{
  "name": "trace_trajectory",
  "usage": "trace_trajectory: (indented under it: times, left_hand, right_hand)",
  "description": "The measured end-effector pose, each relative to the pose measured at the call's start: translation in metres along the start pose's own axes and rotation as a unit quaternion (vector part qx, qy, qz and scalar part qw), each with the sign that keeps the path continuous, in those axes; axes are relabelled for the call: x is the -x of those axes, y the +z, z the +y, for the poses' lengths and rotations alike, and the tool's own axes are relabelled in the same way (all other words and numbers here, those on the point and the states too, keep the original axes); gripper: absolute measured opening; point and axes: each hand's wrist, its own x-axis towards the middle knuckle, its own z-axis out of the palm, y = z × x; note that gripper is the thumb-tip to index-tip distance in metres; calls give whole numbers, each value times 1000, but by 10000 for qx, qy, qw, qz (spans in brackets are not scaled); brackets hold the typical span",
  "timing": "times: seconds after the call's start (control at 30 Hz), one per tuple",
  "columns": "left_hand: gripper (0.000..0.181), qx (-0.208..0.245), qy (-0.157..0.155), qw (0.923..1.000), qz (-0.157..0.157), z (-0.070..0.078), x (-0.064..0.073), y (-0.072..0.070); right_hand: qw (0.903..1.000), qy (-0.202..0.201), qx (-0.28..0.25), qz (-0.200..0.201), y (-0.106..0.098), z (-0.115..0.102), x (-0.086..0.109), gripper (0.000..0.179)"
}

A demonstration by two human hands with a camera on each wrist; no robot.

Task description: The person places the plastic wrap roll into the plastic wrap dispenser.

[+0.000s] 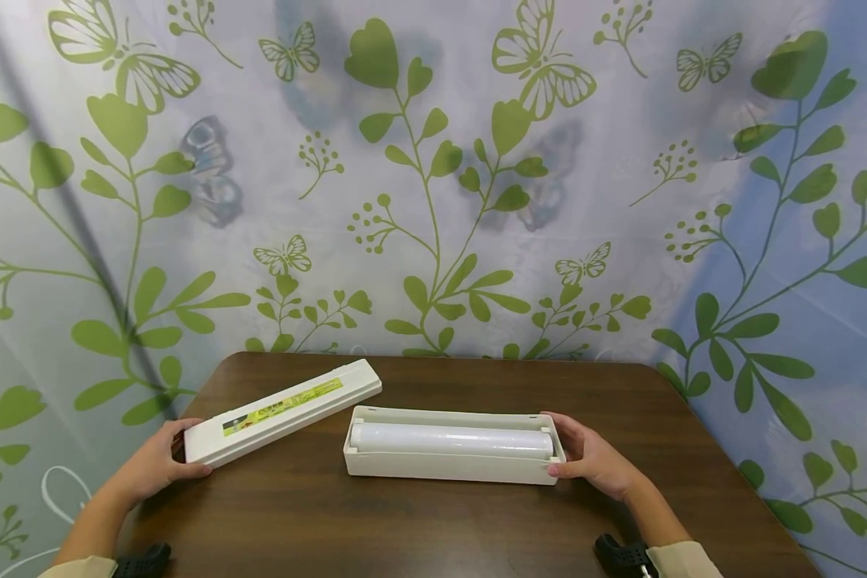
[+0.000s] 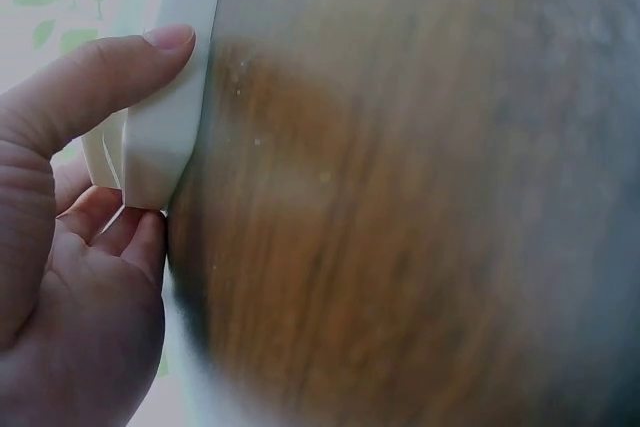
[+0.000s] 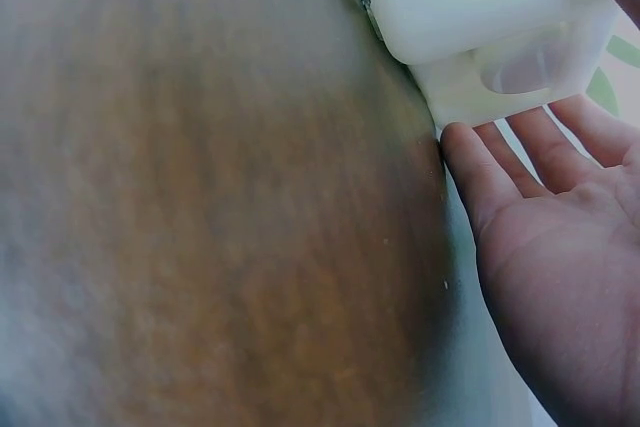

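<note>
A long white lid (image 1: 283, 411) with a yellow-green label lies slanted on the left of the table, its far end pointing up and right. My left hand (image 1: 155, 461) grips its near end, thumb on the front side and fingers behind; the left wrist view shows the thumb against the lid's white edge (image 2: 165, 137). To the right stands a white cling film box (image 1: 448, 466), uncovered, with a roll of clear film (image 1: 451, 440) lying along it. My right hand (image 1: 600, 461) holds the box's right end between thumb and fingers. In the right wrist view, fingertips touch the box end (image 3: 480, 7).
Both things are on a dark brown wooden table (image 1: 296, 522) with rounded far corners. Behind it hangs a pale curtain (image 1: 433, 265) printed with green leaves and butterflies. Black straps (image 1: 143, 560) circle both wrists. A thin white cable (image 1: 65, 490) hangs at the lower left.
</note>
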Motion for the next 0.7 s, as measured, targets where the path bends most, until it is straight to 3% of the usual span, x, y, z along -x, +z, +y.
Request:
trace_trajectory:
  times: [0.33, 0.7]
  left_hand:
    - [86, 136, 148, 9996, 174, 1, 6, 2]
    - [82, 305, 245, 9991, 154, 2, 7, 3]
  right_hand:
    - [10000, 25, -2, 2, -1, 1, 1, 87]
    - [10000, 42, 72, 20, -3, 2, 0, 88]
